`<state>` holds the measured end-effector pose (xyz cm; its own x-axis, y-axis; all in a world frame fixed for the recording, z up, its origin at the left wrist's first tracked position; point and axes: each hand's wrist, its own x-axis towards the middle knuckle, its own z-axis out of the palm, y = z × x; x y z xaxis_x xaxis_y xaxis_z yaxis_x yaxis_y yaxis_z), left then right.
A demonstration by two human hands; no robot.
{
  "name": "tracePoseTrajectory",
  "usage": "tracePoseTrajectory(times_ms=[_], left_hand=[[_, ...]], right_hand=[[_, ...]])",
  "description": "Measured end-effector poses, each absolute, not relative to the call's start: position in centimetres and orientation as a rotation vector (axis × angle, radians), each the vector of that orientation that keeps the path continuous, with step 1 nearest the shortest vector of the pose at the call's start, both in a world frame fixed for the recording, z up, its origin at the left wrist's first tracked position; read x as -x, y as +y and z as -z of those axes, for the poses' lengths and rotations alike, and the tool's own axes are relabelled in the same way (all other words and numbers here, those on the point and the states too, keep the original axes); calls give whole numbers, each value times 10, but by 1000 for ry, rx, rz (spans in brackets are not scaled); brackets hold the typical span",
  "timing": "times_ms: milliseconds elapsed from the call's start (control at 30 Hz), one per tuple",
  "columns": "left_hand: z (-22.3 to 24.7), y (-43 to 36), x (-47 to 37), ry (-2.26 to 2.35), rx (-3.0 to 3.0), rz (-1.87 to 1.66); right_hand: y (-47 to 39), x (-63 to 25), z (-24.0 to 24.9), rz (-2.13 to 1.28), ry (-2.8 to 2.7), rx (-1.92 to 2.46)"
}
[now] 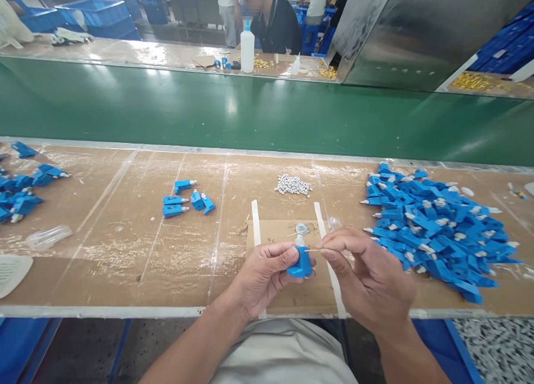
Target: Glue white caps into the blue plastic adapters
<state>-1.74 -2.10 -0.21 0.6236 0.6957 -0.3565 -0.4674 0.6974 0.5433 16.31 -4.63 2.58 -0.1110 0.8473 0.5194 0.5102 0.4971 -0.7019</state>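
My left hand [265, 275] grips a blue plastic part [301, 268] with a whitish tip pointing away from me. Pinched in my right hand [369, 278] is a thin wooden stick [314, 250], its end at the side of that part. Under both hands lies a cardboard pad [275, 300] edged by two white tape strips. Just beyond the held part, a small clear dab-like disc [301, 229] rests on the pad, with another thin stick [294, 235] beside it. Farther off is a small pile of greyish-white pieces [293, 185].
A large heap of blue parts [438, 228] covers the right side. Several more blue parts [175, 210] lie left of centre, and others [25, 186] at far left near a clear plastic piece [49, 237]. Beyond the green belt [167, 106], a white bottle [247, 50] stands before a seated person [279, 25].
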Motion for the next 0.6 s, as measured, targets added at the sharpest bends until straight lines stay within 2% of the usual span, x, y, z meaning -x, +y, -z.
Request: tracePoseTrajectory(times_ms=[133, 467, 600], left_hand=[[4, -20, 17, 568, -421, -702], [5, -20, 19, 561, -437, -707], [10, -20, 27, 594, -432, -726]], right_hand=[[-46, -161, -29, -243, -1873, 1088], [-47, -158, -30, -313, -1910, 1039], [-49, -166, -26, -422, -1709, 1070]])
